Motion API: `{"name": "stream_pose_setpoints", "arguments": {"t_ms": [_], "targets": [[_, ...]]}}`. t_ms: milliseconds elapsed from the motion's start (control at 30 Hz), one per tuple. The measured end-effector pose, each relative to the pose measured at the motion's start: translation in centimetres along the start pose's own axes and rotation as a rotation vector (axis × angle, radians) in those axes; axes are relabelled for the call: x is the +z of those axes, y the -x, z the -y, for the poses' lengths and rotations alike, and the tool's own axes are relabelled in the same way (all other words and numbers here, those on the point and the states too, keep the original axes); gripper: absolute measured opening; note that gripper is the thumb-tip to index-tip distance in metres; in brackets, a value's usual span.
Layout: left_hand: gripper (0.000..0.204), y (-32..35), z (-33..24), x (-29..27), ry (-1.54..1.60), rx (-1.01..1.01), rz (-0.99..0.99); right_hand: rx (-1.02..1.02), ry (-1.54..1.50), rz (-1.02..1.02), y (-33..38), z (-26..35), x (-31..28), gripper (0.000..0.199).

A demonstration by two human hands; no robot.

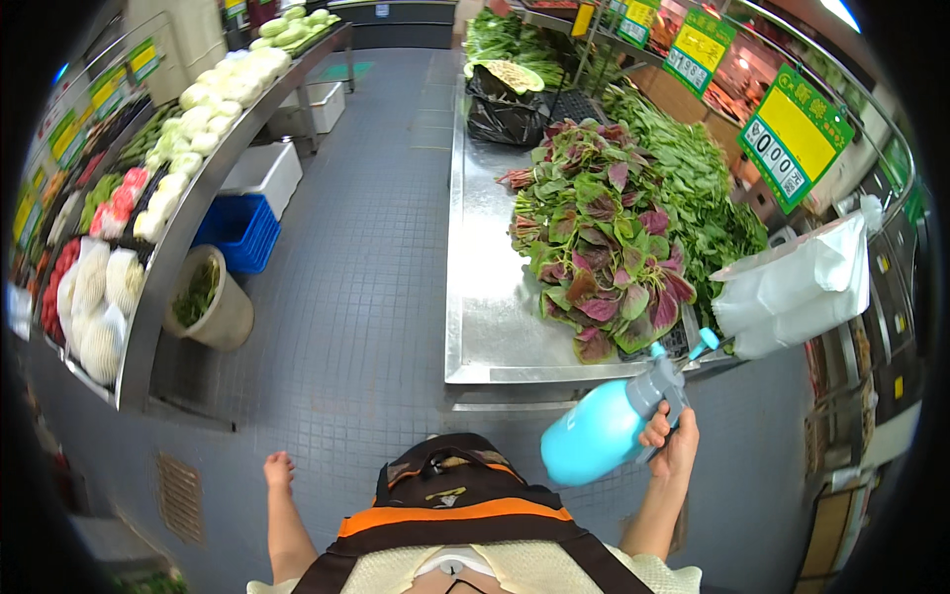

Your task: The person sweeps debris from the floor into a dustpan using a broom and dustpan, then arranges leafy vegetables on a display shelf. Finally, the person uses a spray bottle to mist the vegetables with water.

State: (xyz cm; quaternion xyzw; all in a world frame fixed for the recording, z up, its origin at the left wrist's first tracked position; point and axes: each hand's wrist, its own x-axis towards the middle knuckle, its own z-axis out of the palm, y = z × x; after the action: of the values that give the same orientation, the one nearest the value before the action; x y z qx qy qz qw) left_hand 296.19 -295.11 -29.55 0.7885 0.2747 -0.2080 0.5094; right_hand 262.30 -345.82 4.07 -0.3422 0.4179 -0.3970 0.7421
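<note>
While the blue spray bottle (602, 431) is gripped by the right hand (673, 436) at lower right of the frame, its nozzle is pointed at the red-green leaves (599, 238) above. No wetting can be made out yet. The left hand (279, 468), lower left, is held empty and loosely curled.

Grocery shop, produce section: leafy greens (604, 233) are lying piled on a steel surface (485, 297), green price signs (792, 134) hanging above them, cabbages (213, 99) lining shelves across the aisle.
</note>
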Motion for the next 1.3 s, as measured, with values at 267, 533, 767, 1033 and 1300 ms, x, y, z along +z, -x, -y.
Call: {"name": "stream_pose_setpoints", "arguments": {"t_ms": [267, 533, 767, 1033, 1300], "targets": [[0.024, -8.2, -9.0, 9.6, -0.371, 0.06, 0.568, -0.41, 0.036, -0.068, -1.7, -2.7, 13.2, 0.027], [0.03, -34.4, -20.3, 8.6, -1.185, 0.443, 0.635, -0.343, 0.101, -0.382, -3.4, -8.8, 23.2, 0.026], [0.035, -35.1, -43.8, 29.0, -0.793, 0.902, 0.499, -0.31, -0.023, -0.421, -3.6, -11.1, 29.1, 0.029], [0.022, -9.6, -57.3, 53.4, -0.437, 0.986, 1.22, -0.5, -0.032, -0.433, -9.8, -9.6, 33.9, 0.028], [0.039, -0.6, -59.5, 70.3, -0.491, 1.396, 1.406, -0.441, -0.013, -0.695, -17.0, -10.8, 36.4, 0.021]]}}
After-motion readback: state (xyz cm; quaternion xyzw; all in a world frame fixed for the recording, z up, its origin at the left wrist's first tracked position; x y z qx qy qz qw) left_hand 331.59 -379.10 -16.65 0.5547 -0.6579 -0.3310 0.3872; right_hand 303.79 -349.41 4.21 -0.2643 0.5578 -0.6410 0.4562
